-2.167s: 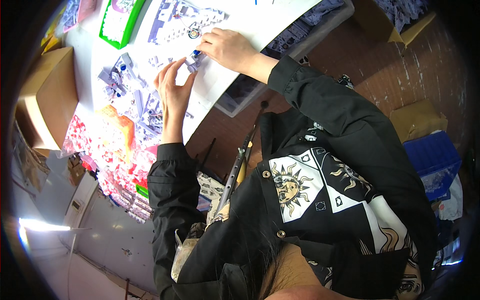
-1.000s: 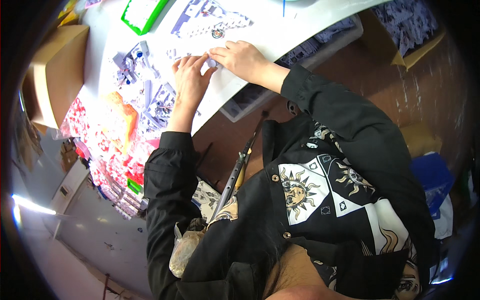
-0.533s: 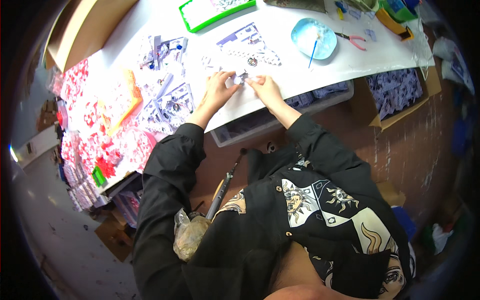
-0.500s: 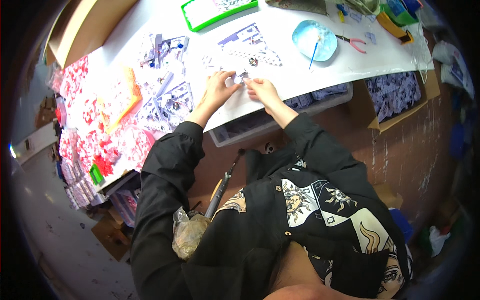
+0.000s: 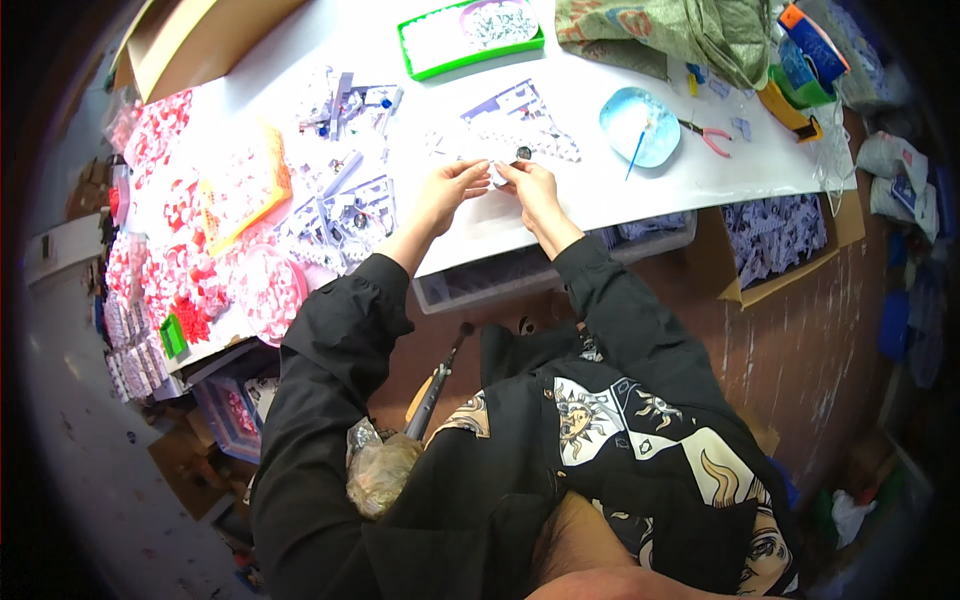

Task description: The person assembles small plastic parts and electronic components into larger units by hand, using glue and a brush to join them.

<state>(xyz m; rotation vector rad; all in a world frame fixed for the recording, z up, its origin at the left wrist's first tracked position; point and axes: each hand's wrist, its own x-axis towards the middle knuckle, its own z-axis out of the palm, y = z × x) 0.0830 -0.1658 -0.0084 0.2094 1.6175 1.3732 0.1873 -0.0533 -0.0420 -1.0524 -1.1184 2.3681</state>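
Note:
Above the near part of the white table, a small white piece (image 5: 497,176) sits between my fingertips; its exact kind is too small to make out. My left hand (image 5: 446,196) pinches it from one side with thumb and forefinger. From the other side my right hand (image 5: 534,194) holds it, fingers bent. Just beyond lie a small dark round part (image 5: 523,153) and a row of small white pieces (image 5: 545,140) beside a flat lavender panel (image 5: 505,100). More lavender and white plastic assemblies (image 5: 350,215) are heaped left of my left hand.
At the back stands a green-rimmed tray (image 5: 474,60) of small parts. To the right are a light-blue bowl (image 5: 655,150) with a blue stick and pink-handled pliers (image 5: 712,138). Red and white pieces (image 5: 185,215) cover the left side, around an orange basket (image 5: 270,205). A cardboard box (image 5: 790,270) stands below right.
The view has shifted, so the table sits lower in it. Both hands stay together at the white piece, my right hand now turned more upright with its fingers closer in.

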